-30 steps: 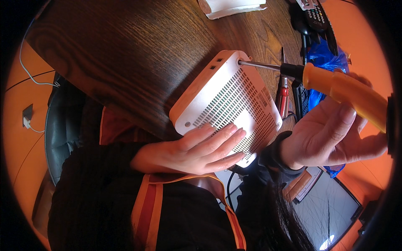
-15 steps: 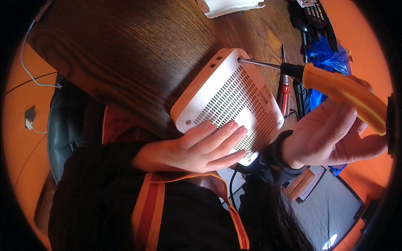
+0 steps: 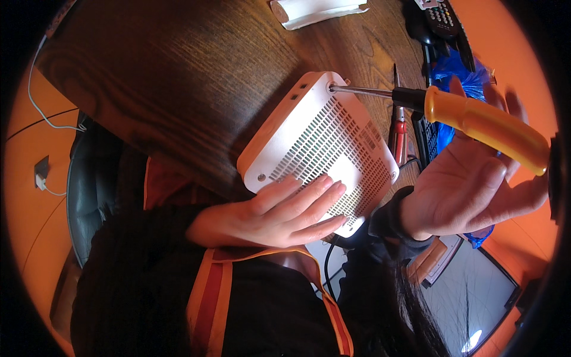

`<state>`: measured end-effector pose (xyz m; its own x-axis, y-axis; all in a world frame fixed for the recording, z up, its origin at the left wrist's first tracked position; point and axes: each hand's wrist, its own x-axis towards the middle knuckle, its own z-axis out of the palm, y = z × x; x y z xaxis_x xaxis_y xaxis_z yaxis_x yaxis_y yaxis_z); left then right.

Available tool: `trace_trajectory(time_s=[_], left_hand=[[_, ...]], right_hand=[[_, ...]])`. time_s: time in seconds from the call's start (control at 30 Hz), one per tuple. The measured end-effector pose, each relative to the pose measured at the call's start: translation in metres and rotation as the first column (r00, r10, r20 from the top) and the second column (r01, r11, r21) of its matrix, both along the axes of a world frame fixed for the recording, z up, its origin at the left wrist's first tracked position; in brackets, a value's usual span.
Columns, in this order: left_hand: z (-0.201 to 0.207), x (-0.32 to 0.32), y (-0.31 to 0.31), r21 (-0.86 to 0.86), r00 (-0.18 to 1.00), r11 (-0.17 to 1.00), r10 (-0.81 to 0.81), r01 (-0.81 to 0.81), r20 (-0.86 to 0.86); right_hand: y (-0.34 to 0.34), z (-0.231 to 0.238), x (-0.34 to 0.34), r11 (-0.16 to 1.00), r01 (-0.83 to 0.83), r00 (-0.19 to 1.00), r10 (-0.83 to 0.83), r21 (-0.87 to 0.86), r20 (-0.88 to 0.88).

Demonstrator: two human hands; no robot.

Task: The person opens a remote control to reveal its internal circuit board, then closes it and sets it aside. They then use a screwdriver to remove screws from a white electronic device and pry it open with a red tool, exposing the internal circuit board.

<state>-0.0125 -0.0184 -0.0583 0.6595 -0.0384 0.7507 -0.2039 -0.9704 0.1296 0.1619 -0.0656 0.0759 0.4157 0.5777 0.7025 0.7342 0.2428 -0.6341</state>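
A white router-like box (image 3: 306, 128) with a slotted grille lies tilted on the table's near part. My left hand (image 3: 279, 214) rests on its lower part, fingers stretched out over the slots. At the box's far corner, the tip of a screwdriver (image 3: 482, 119) with a yellow-orange handle sits in a round screw hole. My right hand (image 3: 470, 184) is behind and below that handle with fingers spread apart, not wrapped around it. Whether the palm touches the handle I cannot tell.
A red-handled screwdriver (image 3: 399, 134) lies right of the box, beside a black keyboard (image 3: 426, 140). Blue plastic wrapping (image 3: 461, 74) and a remote control (image 3: 443, 21) are farther right. A white paper roll (image 3: 315, 12) lies on the wooden table (image 3: 196, 71) at the far edge.
The fingers of my right hand have opened away from the screwdriver handle. Box and screwdriver appear shifted slightly left in view; my left hand stays on the box.
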Motion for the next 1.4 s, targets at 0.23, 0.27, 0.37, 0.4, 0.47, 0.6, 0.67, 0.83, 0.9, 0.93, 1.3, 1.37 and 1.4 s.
trace_trajectory(time_s=[0.23,0.27,0.37,0.4,0.47,0.6,0.67,0.83,0.9,0.93,1.3,1.37,1.4], left_hand=[[0.002,-0.002,0.001,-0.006,0.999,1.000,-0.021,0.021,-0.028],[0.001,-0.002,0.001,0.003,1.000,1.000,-0.015,0.015,-0.017],[0.000,-0.001,0.000,0.022,1.000,1.000,-0.003,0.003,0.003],[0.000,-0.001,0.000,0.023,1.000,1.000,-0.002,0.002,0.001],[-0.001,-0.001,0.000,0.023,1.000,1.000,0.003,-0.003,0.000],[0.000,-0.002,-0.002,0.003,1.000,1.000,0.012,-0.012,-0.009],[0.001,-0.002,-0.003,0.000,1.000,1.000,0.015,-0.015,-0.013],[0.001,-0.003,-0.001,0.015,1.000,1.000,0.009,-0.009,-0.012],[0.001,-0.003,-0.001,0.022,1.000,1.000,0.010,-0.010,-0.006],[0.001,-0.003,-0.001,0.026,1.000,1.000,0.010,-0.010,-0.003],[0.002,-0.003,-0.001,0.005,1.000,1.000,0.005,-0.005,-0.010],[0.003,-0.003,-0.001,0.007,1.000,1.000,0.008,-0.008,-0.009],[0.003,-0.003,-0.001,0.008,1.000,1.000,0.012,-0.012,-0.004]], right_hand=[[0.000,-0.002,-0.001,0.997,-0.068,0.996,0.070,0.028,-0.062],[0.001,-0.002,-0.001,1.000,-0.010,1.000,0.010,0.000,-0.007],[0.001,-0.001,-0.001,0.982,0.182,0.963,-0.166,-0.055,0.212],[0.001,0.000,-0.001,0.992,0.121,0.982,-0.113,-0.043,0.153],[-0.001,0.001,-0.001,0.999,0.046,0.999,-0.046,-0.015,0.005],[-0.002,0.000,0.004,0.997,-0.033,0.996,0.038,-0.064,0.079],[-0.003,-0.001,0.004,0.995,0.065,0.986,-0.053,-0.071,0.156],[-0.001,-0.002,-0.003,0.998,-0.069,0.996,0.069,0.000,-0.063],[0.001,-0.003,-0.005,0.999,-0.046,0.998,0.047,-0.022,0.049],[0.002,-0.004,-0.005,1.000,-0.002,1.000,0.002,-0.030,0.031],[0.001,0.006,-0.008,0.965,0.116,0.970,-0.060,-0.235,0.235],[0.008,0.002,-0.010,0.981,0.092,0.988,-0.068,-0.171,0.138],[0.012,0.000,-0.011,0.993,0.062,0.997,-0.056,-0.099,0.061]])
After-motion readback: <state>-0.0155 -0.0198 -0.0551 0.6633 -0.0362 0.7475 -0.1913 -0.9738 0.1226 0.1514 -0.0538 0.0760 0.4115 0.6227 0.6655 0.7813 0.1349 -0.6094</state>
